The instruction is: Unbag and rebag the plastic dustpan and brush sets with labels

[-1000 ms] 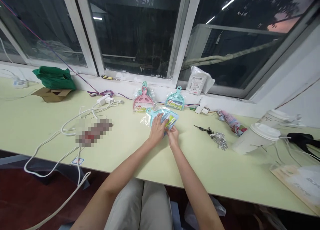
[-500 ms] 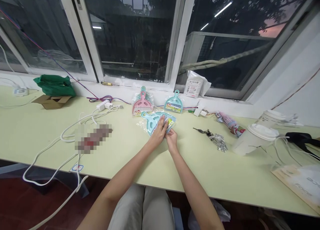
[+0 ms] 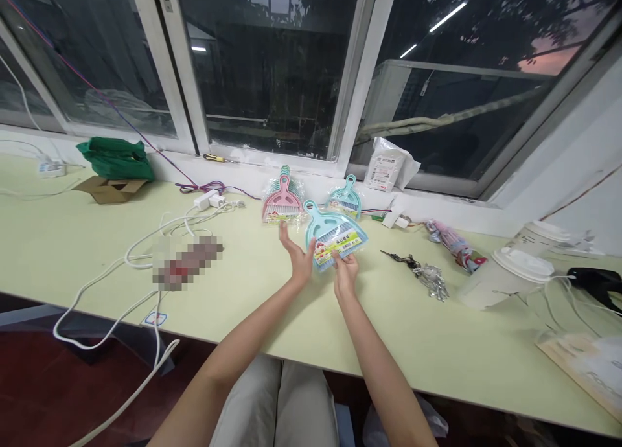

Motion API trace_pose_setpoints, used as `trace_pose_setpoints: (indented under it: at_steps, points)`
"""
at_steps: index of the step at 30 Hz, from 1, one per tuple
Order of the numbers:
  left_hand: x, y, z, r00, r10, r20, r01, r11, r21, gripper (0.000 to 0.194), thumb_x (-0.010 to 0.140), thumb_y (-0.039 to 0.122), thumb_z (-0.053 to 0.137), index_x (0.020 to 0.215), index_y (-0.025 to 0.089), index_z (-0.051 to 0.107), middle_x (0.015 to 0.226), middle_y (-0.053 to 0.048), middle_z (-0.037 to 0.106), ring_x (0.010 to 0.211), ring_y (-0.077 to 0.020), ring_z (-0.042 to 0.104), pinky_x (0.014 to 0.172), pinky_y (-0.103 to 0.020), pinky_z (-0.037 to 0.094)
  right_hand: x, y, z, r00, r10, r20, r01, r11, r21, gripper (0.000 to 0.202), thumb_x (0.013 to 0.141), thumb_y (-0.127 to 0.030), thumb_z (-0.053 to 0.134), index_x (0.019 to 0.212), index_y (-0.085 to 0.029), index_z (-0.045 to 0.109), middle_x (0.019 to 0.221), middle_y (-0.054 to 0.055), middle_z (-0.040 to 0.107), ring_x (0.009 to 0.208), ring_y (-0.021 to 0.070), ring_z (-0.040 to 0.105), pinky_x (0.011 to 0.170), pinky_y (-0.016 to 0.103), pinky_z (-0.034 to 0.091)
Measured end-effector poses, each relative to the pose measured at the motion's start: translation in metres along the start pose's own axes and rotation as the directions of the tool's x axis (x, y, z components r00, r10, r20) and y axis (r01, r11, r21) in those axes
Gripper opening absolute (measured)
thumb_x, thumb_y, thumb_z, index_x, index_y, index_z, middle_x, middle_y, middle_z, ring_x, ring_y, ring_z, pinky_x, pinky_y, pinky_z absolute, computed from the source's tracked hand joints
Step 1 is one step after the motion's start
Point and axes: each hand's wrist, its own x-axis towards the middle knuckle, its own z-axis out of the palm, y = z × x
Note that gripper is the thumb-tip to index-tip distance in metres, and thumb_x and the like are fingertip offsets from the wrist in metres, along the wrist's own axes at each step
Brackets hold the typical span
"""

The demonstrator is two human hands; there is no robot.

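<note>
A light-blue dustpan and brush set (image 3: 335,230) in clear wrap, with a yellow-green label, is tilted up in front of me. My right hand (image 3: 345,273) grips its lower edge, thumb over the label. At its left side my left hand (image 3: 298,256) has its fingers spread, the thumb at or very near the pan's edge. Behind stands a row of wrapped sets, a pink dustpan set (image 3: 282,201) at the front. Another blue dustpan set (image 3: 346,196) leans against the wall, partly covered by the held one.
White cables (image 3: 140,256) trail across the left side, near an open cardboard box (image 3: 113,189) under green cloth (image 3: 116,159). To the right lie keys (image 3: 430,282), a folded umbrella (image 3: 454,245) and lidded paper cups (image 3: 508,275). A white packet (image 3: 389,165) leans by the window.
My left hand has come off the set's front and opened to the left. The set has been tilted up so its label shows, with my right hand on its lower edge.
</note>
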Motion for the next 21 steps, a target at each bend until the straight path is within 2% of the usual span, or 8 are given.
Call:
trace_pose_setpoints:
  at_steps: [1,3,6,9,11,15,18,21]
  points:
    - [0.004,0.000,0.000,0.985,-0.170,0.005,0.169,0.977,-0.131,0.077,0.090,0.039,0.054,0.149,0.026,0.007,0.157,-0.015,0.020,0.146,-0.0242,0.019,0.116,-0.047,0.025,0.000,-0.001,0.000,1.000,0.010,-0.013,-0.009,1.000,0.016,0.054,0.055,-0.037,0.082,0.101,-0.017,0.062,0.100,0.009,0.073,0.093,0.0228,0.068,0.078,0.035,0.056]
    - [0.006,-0.002,0.003,0.887,-0.396,0.238,0.460,0.812,-0.359,0.070,0.090,0.044,0.053,0.147,0.026,0.016,0.148,-0.013,0.038,0.137,-0.0240,0.039,0.109,-0.044,0.037,0.001,-0.001,-0.002,0.999,0.033,-0.012,-0.033,0.999,0.037,0.052,0.054,-0.036,0.083,0.099,-0.017,0.062,0.102,0.009,0.072,0.096,0.0231,0.068,0.080,0.035,0.056]
    - [-0.006,-0.005,0.017,0.694,-0.409,0.593,0.707,0.541,-0.455,0.056,0.085,0.043,0.061,0.133,0.021,0.043,0.127,-0.012,0.060,0.117,-0.0251,0.058,0.098,-0.041,0.048,0.008,-0.002,-0.006,0.999,0.026,-0.032,-0.024,0.998,0.065,0.048,0.054,-0.035,0.082,0.094,-0.017,0.062,0.099,0.008,0.072,0.097,0.0233,0.067,0.084,0.037,0.056]
    - [-0.023,-0.007,0.033,0.588,-0.350,0.730,0.792,0.431,-0.432,0.047,0.078,0.036,0.070,0.119,0.018,0.056,0.118,-0.012,0.065,0.108,-0.0239,0.063,0.096,-0.039,0.049,0.019,-0.003,-0.016,0.997,-0.017,-0.077,0.021,0.998,0.060,0.044,0.056,-0.035,0.080,0.093,-0.018,0.062,0.096,0.007,0.072,0.098,0.0231,0.067,0.086,0.038,0.057]
    - [-0.026,-0.008,0.038,0.603,-0.317,0.732,0.780,0.429,-0.456,0.042,0.079,0.034,0.068,0.117,0.019,0.058,0.119,-0.011,0.065,0.111,-0.0225,0.061,0.098,-0.038,0.047,0.024,-0.003,-0.021,0.997,-0.019,-0.076,0.023,0.998,0.052,0.042,0.057,-0.033,0.079,0.093,-0.019,0.062,0.096,0.006,0.072,0.099,0.0225,0.067,0.087,0.038,0.057]
    - [-0.016,-0.019,0.033,0.713,-0.330,0.619,0.678,0.553,-0.485,0.041,0.079,0.025,0.066,0.118,0.019,0.056,0.120,-0.006,0.065,0.114,-0.0205,0.059,0.099,-0.036,0.045,0.026,0.006,-0.019,0.999,0.045,-0.023,-0.044,0.998,0.034,0.040,0.057,-0.029,0.080,0.091,-0.019,0.062,0.096,0.005,0.073,0.095,0.0220,0.069,0.084,0.037,0.058]
    - [-0.005,-0.033,0.025,0.734,-0.396,0.551,0.653,0.635,-0.413,0.038,0.074,0.019,0.067,0.111,0.017,0.058,0.111,-0.006,0.068,0.110,-0.0224,0.060,0.097,-0.037,0.046,0.029,0.010,-0.018,0.987,0.151,0.053,-0.149,0.988,-0.043,0.035,0.058,-0.029,0.082,0.085,-0.018,0.063,0.089,0.005,0.073,0.083,0.0208,0.071,0.075,0.034,0.060]
    - [0.005,-0.043,0.018,0.717,-0.453,0.529,0.673,0.647,-0.357,0.035,0.071,0.017,0.066,0.105,0.015,0.059,0.102,-0.007,0.070,0.104,-0.0248,0.063,0.094,-0.041,0.049,0.039,0.006,-0.032,0.927,0.325,0.188,-0.275,0.928,-0.252,0.028,0.064,-0.036,0.080,0.077,-0.016,0.065,0.078,0.008,0.073,0.074,0.0226,0.071,0.069,0.037,0.061]
